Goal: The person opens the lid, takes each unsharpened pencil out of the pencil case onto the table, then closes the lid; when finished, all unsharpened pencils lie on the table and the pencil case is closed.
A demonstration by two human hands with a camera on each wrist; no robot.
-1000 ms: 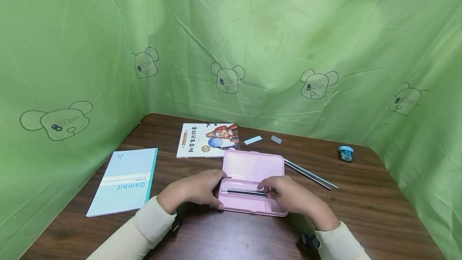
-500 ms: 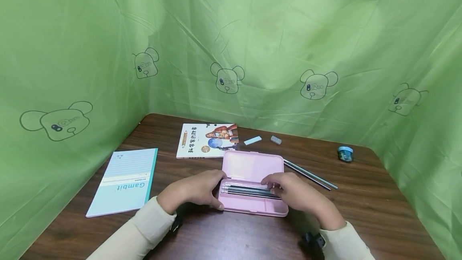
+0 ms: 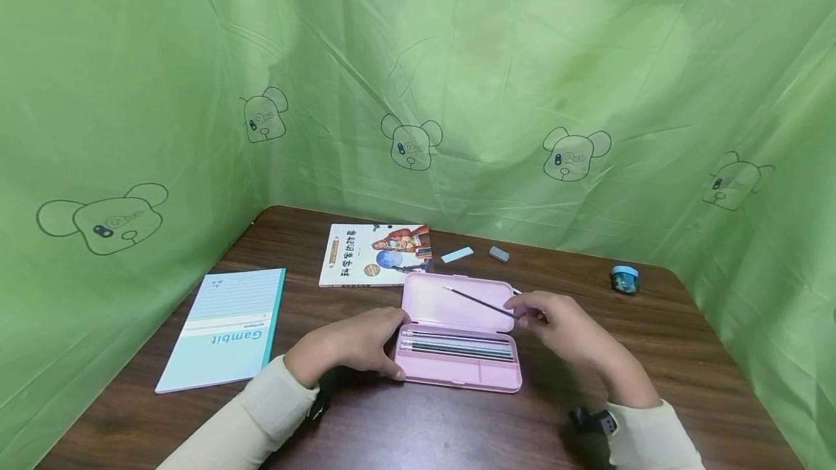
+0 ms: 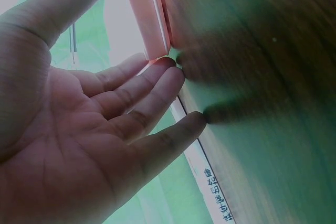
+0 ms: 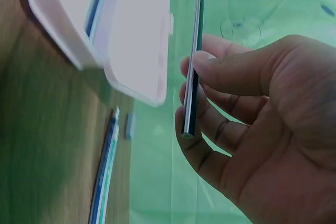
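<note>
A pink pencil case (image 3: 457, 368) lies with its lid raised, several pencils (image 3: 457, 345) side by side in its long compartment. At its left end, my left hand (image 3: 355, 339) rests with thumb and fingers spread along the edge; in the left wrist view, the fingers (image 4: 152, 98) look fairly straight beside the case's end. My right hand (image 3: 555, 321) pinches a dark striped pencil (image 3: 480, 302) between thumb and fingers, tilted in front of the lid. The right wrist view shows the flat end of this pencil (image 5: 191, 103) below the thumb.
Two pencils (image 5: 105, 166) lie on the table right of the case, mostly hidden by my hand in the head view. Behind are a book (image 3: 353, 256), a light-blue strip (image 3: 457, 254) and a grey eraser-like block (image 3: 499, 254). A notebook (image 3: 225, 325) lies left, a blue-lidded jar (image 3: 625, 279) right.
My right hand was over the pencils in the case; it has risen up and right with one pencil pinched. More of the pencils in the compartment now show. My left hand has stayed put.
</note>
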